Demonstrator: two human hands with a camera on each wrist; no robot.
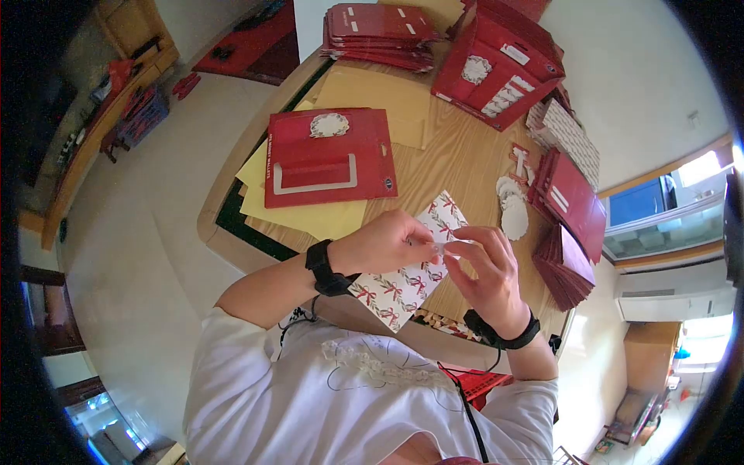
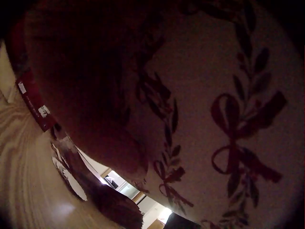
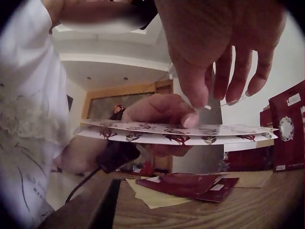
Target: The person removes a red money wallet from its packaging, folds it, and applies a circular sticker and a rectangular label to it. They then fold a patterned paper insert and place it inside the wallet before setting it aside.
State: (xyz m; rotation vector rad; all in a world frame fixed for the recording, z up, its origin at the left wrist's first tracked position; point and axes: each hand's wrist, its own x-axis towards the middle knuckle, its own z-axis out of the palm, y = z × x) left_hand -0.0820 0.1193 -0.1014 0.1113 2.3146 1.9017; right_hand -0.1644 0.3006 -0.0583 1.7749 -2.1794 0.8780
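Head view: The left hand (image 1: 384, 242) grips a patterned envelope (image 1: 399, 287), white with red bows, held above the near edge of the wooden table (image 1: 457, 159). The right hand (image 1: 488, 275) pinches a small strip (image 1: 443, 248) just above the envelope, fingertips of both hands touching at it. Far left lies a red card (image 1: 329, 159) on yellow sheets (image 1: 306, 218). A stack of red cards (image 1: 380, 35) and a red box (image 1: 496, 66) stand at the far side. White discs (image 1: 511, 213) and more red stacks (image 1: 570, 194) lie to the right.

Left wrist view: The left hand (image 2: 86, 86), dark and close, blocks much of the picture. The patterned envelope (image 2: 228, 95) fills the right. The table (image 2: 24, 181) and white discs (image 2: 71, 180) show lower left.

Right wrist view: The right hand (image 3: 219, 43) has thumb and forefinger closed on the small strip (image 3: 207, 107). The left hand (image 3: 157, 110) clamps the patterned envelope (image 3: 176, 133), seen edge-on and level, thumb on top. Below, red cards (image 3: 190, 183) and a yellow sheet (image 3: 147, 196) lie on the table (image 3: 214, 212).
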